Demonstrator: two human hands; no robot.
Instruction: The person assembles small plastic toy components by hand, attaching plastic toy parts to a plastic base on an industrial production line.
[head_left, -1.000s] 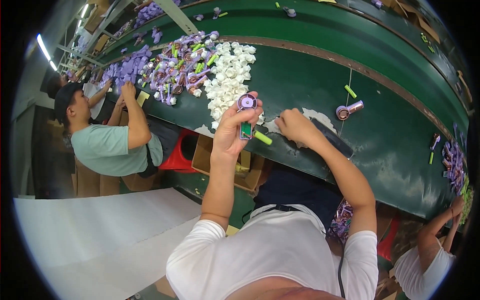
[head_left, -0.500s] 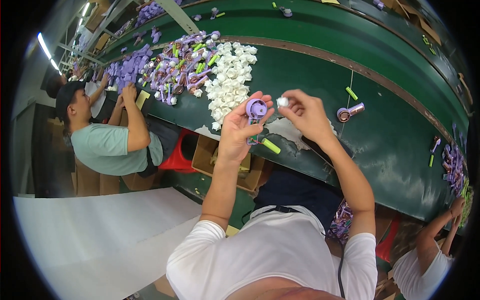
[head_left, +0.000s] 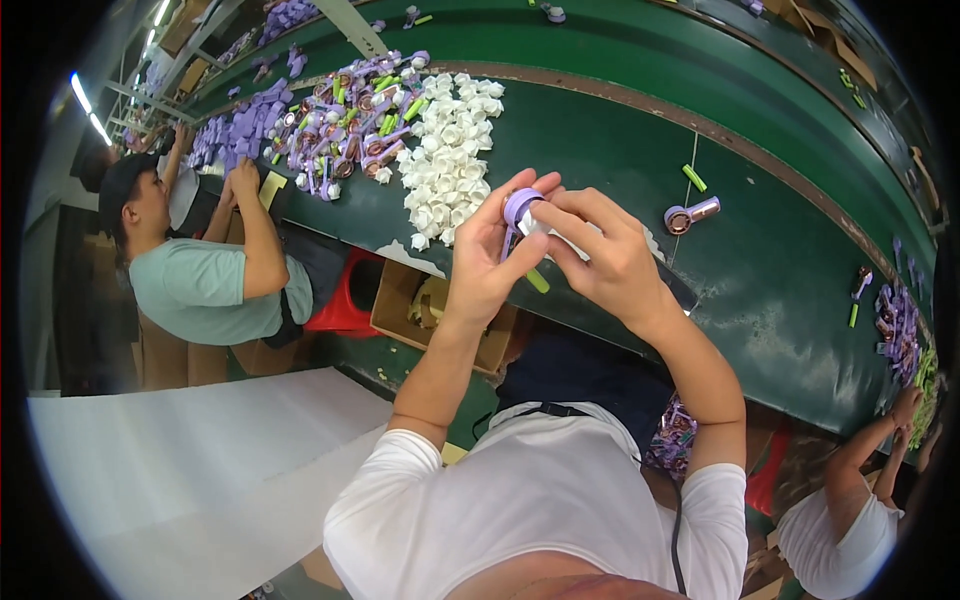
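Note:
In my left hand (head_left: 478, 268) is a purple housing (head_left: 517, 204) with a ring-shaped head, held in closed fingers above the near edge of the bench. A green cylindrical battery (head_left: 538, 282) hangs beneath it. My right hand (head_left: 618, 262) has come up against the head, its fingers pinching a small white cupped part (head_left: 532, 224) at the ring's opening. Fingers hide much of that part and most of the handle. Beyond my left hand lies a heap of similar white cupped parts (head_left: 446, 160).
Purple assemblies with green batteries (head_left: 350, 120) lie heaped at the left. A purple-and-copper handled unit (head_left: 692, 214) and a loose green battery (head_left: 694, 178) lie right of my hands. A co-worker (head_left: 200, 280) sits left; another person's arm (head_left: 868, 450) reaches in at right. A cardboard box (head_left: 400, 305) stands below the bench.
My right hand has moved left with the white part and brought it to the purple head. The housing has turned in my left hand, its open face now toward my right fingers.

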